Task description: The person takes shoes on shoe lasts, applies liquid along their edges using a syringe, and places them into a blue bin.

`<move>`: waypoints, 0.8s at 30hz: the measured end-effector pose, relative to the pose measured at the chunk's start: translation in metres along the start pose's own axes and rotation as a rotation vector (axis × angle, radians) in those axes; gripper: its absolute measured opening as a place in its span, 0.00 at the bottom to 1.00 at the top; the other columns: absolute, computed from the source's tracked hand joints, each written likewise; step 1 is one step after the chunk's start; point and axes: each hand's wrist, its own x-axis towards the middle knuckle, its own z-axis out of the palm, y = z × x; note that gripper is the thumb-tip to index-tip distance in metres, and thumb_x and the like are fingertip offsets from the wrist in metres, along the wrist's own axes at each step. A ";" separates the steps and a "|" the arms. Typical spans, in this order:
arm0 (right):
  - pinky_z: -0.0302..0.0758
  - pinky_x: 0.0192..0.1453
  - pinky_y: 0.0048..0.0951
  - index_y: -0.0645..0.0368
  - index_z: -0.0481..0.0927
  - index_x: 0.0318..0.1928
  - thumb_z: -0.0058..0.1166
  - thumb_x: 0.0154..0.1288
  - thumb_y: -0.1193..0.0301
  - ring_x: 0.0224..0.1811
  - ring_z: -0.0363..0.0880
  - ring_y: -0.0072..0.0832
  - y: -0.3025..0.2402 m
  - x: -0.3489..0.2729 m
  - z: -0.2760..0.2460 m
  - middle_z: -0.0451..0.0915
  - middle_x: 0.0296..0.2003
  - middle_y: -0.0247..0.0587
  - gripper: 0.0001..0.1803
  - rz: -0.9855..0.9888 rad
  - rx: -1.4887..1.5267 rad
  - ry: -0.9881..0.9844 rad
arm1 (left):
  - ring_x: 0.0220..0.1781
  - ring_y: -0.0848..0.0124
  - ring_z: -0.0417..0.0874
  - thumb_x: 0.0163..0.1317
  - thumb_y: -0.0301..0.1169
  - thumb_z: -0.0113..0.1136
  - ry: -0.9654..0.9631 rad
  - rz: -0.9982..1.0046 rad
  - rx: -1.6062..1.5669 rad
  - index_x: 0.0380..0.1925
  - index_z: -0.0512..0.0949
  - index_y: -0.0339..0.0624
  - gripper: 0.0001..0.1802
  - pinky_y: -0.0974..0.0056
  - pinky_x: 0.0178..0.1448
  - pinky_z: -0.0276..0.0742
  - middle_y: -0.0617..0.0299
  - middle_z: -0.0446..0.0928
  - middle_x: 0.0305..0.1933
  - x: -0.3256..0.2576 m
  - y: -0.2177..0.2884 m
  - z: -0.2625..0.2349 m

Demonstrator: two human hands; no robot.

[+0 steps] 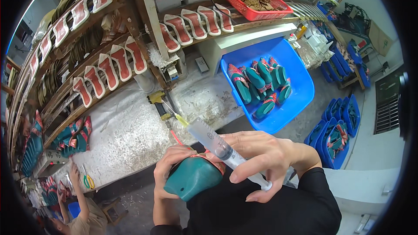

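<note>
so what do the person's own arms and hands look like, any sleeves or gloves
Both hands are bare, with no gloves, rings or watch in view. The left hand shows a bare forearm below it. The right hand ends at the pushed-up cuff of a black long sleeve.

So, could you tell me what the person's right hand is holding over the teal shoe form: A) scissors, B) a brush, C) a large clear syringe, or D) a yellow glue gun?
C: the right hand grips a large clear syringe, angled above the teal shoe form held by the left hand.
</note>
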 end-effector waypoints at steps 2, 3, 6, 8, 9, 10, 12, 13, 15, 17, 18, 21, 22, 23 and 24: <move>0.71 0.66 0.62 0.52 0.78 0.54 0.71 0.48 0.59 0.60 0.78 0.64 -0.001 -0.002 0.000 0.81 0.51 0.65 0.31 -0.005 -0.056 -0.006 | 0.53 0.52 0.83 0.40 0.52 0.77 0.007 -0.012 0.008 0.52 0.79 0.27 0.45 0.50 0.61 0.74 0.43 0.82 0.51 -0.001 -0.001 0.000; 0.71 0.66 0.61 0.51 0.79 0.53 0.71 0.48 0.59 0.59 0.79 0.63 -0.001 -0.002 0.000 0.81 0.50 0.64 0.30 -0.013 -0.110 -0.009 | 0.54 0.53 0.83 0.40 0.54 0.77 0.010 -0.011 0.008 0.52 0.79 0.27 0.46 0.51 0.61 0.74 0.43 0.82 0.51 -0.002 -0.004 0.000; 0.74 0.66 0.56 0.53 0.80 0.52 0.70 0.49 0.62 0.64 0.74 0.61 -0.003 -0.002 -0.001 0.78 0.52 0.60 0.27 -0.015 -0.165 -0.035 | 0.54 0.53 0.82 0.40 0.54 0.76 0.023 -0.035 0.007 0.52 0.79 0.27 0.46 0.52 0.61 0.74 0.44 0.82 0.51 -0.006 -0.009 0.001; 0.74 0.67 0.56 0.53 0.81 0.51 0.70 0.49 0.62 0.65 0.74 0.61 -0.003 -0.005 0.000 0.78 0.52 0.60 0.26 -0.006 -0.199 -0.043 | 0.54 0.53 0.82 0.40 0.52 0.77 0.031 -0.061 0.004 0.52 0.79 0.27 0.45 0.53 0.61 0.75 0.44 0.82 0.51 -0.006 -0.013 0.002; 0.74 0.67 0.55 0.53 0.81 0.50 0.70 0.49 0.62 0.65 0.74 0.60 -0.002 -0.006 0.001 0.78 0.53 0.60 0.25 -0.002 -0.229 -0.051 | 0.54 0.53 0.82 0.39 0.46 0.78 0.029 -0.063 0.005 0.52 0.79 0.28 0.42 0.53 0.61 0.75 0.44 0.82 0.51 -0.005 -0.015 0.001; 0.74 0.67 0.55 0.53 0.81 0.50 0.70 0.49 0.62 0.65 0.74 0.60 -0.001 -0.006 0.001 0.78 0.53 0.60 0.25 -0.001 -0.226 -0.054 | 0.55 0.54 0.82 0.39 0.41 0.80 0.026 -0.066 0.006 0.52 0.78 0.29 0.40 0.54 0.61 0.75 0.44 0.82 0.51 -0.005 -0.016 0.001; 0.73 0.68 0.55 0.53 0.82 0.49 0.70 0.49 0.61 0.64 0.75 0.60 -0.001 -0.006 0.002 0.78 0.53 0.60 0.25 0.017 -0.295 -0.082 | 0.54 0.55 0.82 0.38 0.34 0.81 0.052 -0.113 0.002 0.52 0.78 0.30 0.39 0.55 0.60 0.75 0.45 0.82 0.51 -0.004 -0.015 0.003; 0.73 0.68 0.55 0.53 0.82 0.49 0.70 0.49 0.61 0.64 0.75 0.60 -0.001 -0.010 0.004 0.78 0.53 0.60 0.25 0.017 -0.290 -0.087 | 0.54 0.56 0.82 0.36 0.28 0.81 0.075 -0.158 -0.002 0.52 0.77 0.31 0.38 0.56 0.60 0.76 0.45 0.81 0.50 -0.003 -0.015 0.003; 0.72 0.69 0.56 0.53 0.83 0.47 0.71 0.48 0.60 0.64 0.75 0.60 0.001 -0.024 0.002 0.79 0.53 0.64 0.25 0.055 -0.164 -0.030 | 0.54 0.57 0.82 0.36 0.26 0.81 0.103 -0.183 -0.010 0.52 0.77 0.31 0.38 0.57 0.60 0.76 0.47 0.81 0.50 -0.005 -0.023 -0.001; 0.66 0.72 0.55 0.54 0.78 0.51 0.73 0.46 0.61 0.68 0.73 0.56 0.016 -0.030 -0.007 0.77 0.57 0.69 0.29 0.079 0.005 0.147 | 0.53 0.61 0.82 0.38 0.26 0.81 0.168 -0.238 -0.034 0.51 0.77 0.32 0.36 0.58 0.59 0.75 0.50 0.80 0.48 -0.011 -0.031 -0.008; 0.64 0.73 0.54 0.54 0.75 0.53 0.73 0.46 0.62 0.69 0.72 0.54 0.030 -0.037 -0.009 0.76 0.59 0.69 0.32 0.074 0.060 0.288 | 0.53 0.61 0.82 0.38 0.26 0.81 0.159 -0.244 -0.042 0.51 0.77 0.32 0.36 0.58 0.59 0.75 0.50 0.80 0.48 -0.011 -0.036 -0.009; 0.62 0.74 0.50 0.55 0.69 0.58 0.72 0.48 0.64 0.71 0.68 0.54 0.111 -0.061 -0.009 0.73 0.63 0.65 0.37 0.275 0.017 0.404 | 0.56 0.63 0.81 0.38 0.27 0.81 0.320 -0.415 -0.164 0.52 0.76 0.32 0.37 0.58 0.60 0.75 0.51 0.80 0.50 -0.022 -0.049 -0.019; 0.63 0.74 0.49 0.56 0.68 0.60 0.72 0.49 0.64 0.72 0.68 0.55 0.128 -0.067 -0.006 0.72 0.65 0.63 0.38 0.370 -0.063 0.403 | 0.55 0.63 0.81 0.39 0.24 0.78 0.448 -0.421 -0.262 0.54 0.76 0.32 0.36 0.58 0.61 0.75 0.52 0.80 0.51 -0.024 -0.047 -0.016; 0.64 0.73 0.48 0.56 0.68 0.60 0.72 0.50 0.63 0.71 0.68 0.57 0.147 -0.069 0.001 0.73 0.65 0.61 0.38 0.494 -0.125 0.393 | 0.55 0.63 0.82 0.41 0.22 0.75 0.574 -0.426 -0.361 0.55 0.75 0.33 0.36 0.58 0.62 0.76 0.52 0.80 0.52 -0.027 -0.046 -0.013; 0.65 0.73 0.48 0.57 0.69 0.60 0.72 0.52 0.62 0.71 0.68 0.58 0.177 -0.069 0.011 0.73 0.65 0.58 0.37 0.623 -0.176 0.385 | 0.54 0.63 0.82 0.42 0.20 0.73 0.701 -0.441 -0.457 0.56 0.75 0.33 0.35 0.58 0.63 0.76 0.53 0.80 0.53 -0.031 -0.048 -0.015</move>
